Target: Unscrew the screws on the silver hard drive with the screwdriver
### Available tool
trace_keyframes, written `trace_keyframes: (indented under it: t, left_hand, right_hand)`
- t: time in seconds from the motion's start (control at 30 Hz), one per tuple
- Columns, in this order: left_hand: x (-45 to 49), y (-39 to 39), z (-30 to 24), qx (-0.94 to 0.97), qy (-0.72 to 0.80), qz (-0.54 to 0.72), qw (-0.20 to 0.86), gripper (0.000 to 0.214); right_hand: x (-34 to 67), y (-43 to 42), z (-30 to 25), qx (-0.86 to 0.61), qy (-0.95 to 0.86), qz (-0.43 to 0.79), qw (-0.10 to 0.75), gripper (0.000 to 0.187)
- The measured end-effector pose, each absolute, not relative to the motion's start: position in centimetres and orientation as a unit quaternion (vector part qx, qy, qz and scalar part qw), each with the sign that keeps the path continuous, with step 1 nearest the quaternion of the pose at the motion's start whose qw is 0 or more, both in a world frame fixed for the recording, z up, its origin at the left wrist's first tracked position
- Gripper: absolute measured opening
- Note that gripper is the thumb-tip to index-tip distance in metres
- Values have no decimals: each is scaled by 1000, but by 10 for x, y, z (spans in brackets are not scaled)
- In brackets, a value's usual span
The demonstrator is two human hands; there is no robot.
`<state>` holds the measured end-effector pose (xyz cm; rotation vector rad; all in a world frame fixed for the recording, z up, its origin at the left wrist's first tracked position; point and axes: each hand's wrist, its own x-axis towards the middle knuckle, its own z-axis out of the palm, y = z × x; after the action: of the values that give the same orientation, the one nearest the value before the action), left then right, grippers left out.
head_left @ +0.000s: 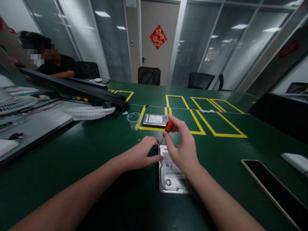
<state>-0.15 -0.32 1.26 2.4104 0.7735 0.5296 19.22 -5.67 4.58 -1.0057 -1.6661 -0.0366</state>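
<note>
A silver hard drive (172,175) with a white label lies flat on the green table in front of me. My right hand (182,146) pinches a red and black screwdriver (169,126), its thin shaft slanting down to the drive's far left corner. At that same corner is my left hand (148,152), thumb over the drive's left edge and fingertips close to the screwdriver tip. Whether the tip sits in a screw is too small to tell. Part of the drive is hidden under my right hand and forearm.
Beyond my hands are a second hard drive (155,119) and a clear plastic cup (134,121). A small metal piece (139,140) lies near the cup. Fan parts (89,112) and long black bars (96,91) fill the left, where a person sits. A dark panel (271,189) lies right.
</note>
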Motion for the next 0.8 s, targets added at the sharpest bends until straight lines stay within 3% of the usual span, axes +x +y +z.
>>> trace_keyframes:
  t: [0.17,0.37,0.8]
  left_hand:
    - [-2,-4,14,894,290,196,280,35]
    - [-1,-3,14,898,285,192,276,32]
    - [-2,-3,12,898,288,194,271,33]
  right_hand:
    - [192,-57,47,-428,-707,-17,563,54]
    - [193,-58,43,-423,-702,43,572,63]
    - [193,-57,45,-425,-700,0,573,56]
